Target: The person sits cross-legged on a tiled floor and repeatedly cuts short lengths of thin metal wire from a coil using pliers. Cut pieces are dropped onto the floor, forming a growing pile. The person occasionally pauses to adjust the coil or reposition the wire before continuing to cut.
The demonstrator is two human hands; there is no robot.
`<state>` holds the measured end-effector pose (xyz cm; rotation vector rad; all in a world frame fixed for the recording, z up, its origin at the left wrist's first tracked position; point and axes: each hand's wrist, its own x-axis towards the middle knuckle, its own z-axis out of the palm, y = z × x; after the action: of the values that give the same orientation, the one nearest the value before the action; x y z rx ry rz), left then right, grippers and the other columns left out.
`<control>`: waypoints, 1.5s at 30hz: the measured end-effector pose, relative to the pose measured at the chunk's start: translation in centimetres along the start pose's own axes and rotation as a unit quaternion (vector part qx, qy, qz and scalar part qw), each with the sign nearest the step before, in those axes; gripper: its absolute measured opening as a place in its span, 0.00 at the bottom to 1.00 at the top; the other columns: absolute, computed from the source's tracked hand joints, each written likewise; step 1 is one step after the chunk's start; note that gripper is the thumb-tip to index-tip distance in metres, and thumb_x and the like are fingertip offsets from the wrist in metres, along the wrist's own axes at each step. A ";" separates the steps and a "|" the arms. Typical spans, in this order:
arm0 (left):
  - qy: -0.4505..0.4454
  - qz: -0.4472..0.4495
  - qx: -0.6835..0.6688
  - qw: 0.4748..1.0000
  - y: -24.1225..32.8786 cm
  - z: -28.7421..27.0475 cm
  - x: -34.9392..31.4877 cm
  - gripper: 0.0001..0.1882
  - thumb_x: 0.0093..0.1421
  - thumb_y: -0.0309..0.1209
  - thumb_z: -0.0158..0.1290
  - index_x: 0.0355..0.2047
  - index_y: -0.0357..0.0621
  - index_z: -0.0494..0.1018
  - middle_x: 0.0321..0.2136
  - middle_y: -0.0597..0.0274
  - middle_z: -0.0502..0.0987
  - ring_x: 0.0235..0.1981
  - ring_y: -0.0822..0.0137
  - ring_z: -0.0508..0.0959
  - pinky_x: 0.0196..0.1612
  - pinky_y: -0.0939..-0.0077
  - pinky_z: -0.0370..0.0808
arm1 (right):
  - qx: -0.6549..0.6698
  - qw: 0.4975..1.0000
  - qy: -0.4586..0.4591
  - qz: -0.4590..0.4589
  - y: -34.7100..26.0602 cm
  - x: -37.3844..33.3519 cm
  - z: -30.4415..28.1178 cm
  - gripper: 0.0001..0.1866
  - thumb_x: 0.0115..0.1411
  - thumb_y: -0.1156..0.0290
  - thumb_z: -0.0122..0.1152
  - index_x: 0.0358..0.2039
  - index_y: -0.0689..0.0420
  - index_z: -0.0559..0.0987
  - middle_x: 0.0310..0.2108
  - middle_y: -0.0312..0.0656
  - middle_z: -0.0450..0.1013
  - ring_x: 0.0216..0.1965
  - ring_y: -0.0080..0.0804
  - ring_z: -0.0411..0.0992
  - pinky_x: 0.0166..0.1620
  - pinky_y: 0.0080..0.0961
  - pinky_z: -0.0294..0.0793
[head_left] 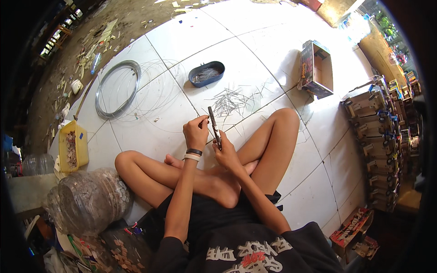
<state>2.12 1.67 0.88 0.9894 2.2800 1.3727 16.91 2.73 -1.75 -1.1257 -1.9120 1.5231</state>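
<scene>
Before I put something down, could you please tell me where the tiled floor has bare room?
Mostly bare tile shows between the right knee and the toy trucks, and between the dark blue tray and the printed box. It is crowded between tray and right hand, with cut wires, and left of the tray, with the wire coil.

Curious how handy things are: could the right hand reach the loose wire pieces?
Probably yes: nothing seems to block the wire pieces ahead, though the right hand holds a dark tool.
</scene>
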 end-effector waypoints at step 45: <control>0.011 -0.021 -0.030 0.999 -1.3 0.0 1.3 0.08 0.64 0.25 0.58 0.39 0.35 0.83 0.28 0.51 0.86 0.28 0.64 0.87 0.35 0.73 0.81 | -0.079 0.997 0.008 -0.007 -0.8 1.1 0.1 0.24 0.63 0.78 0.58 0.59 0.62 0.68 0.35 0.59 0.76 0.38 0.62 0.76 0.44 0.49 0.74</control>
<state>0.68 2.13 -0.13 0.9053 2.2491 1.4330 15.99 3.52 -1.12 -1.1827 -2.0555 1.3714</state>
